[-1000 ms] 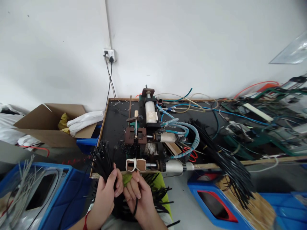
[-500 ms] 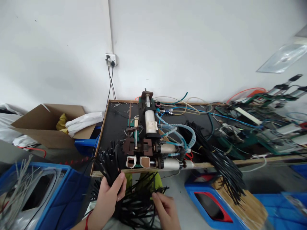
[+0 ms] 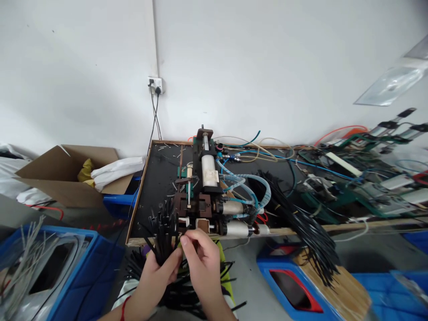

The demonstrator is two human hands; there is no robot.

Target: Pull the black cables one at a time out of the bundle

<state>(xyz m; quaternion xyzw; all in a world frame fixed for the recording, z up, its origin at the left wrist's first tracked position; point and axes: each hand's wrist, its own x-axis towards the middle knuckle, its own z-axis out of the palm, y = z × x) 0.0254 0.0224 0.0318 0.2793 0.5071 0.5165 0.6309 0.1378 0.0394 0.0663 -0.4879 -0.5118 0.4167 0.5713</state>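
Note:
A bunch of black cables [image 3: 163,232] stands upright in my left hand [image 3: 159,273], whose fingers wrap round it below the cut ends. Close against the bunch's right side is my right hand [image 3: 204,259], with thumb and forefinger pinched on what looks like a single black cable at its edge. More black cables [image 3: 182,298] lie loose below both hands, across the lap. Just beyond the hands, at the bench's front edge, sits a pneumatic machine [image 3: 209,171] with brown jaws [image 3: 182,205] and white cylinders. The bunch partly covers its front left corner.
A wooden-edged bench [image 3: 143,178] carries the machine, air hoses [image 3: 264,189] and another bundle of black cables [image 3: 297,218] hanging over its front. Blue bins [image 3: 90,263] stand left, with an open cardboard box [image 3: 63,187] behind. Green machines [image 3: 351,191] occupy the right.
My right hand has moved up and left from the loose cables to the bunch. My left hand and its bunch have shifted slightly right.

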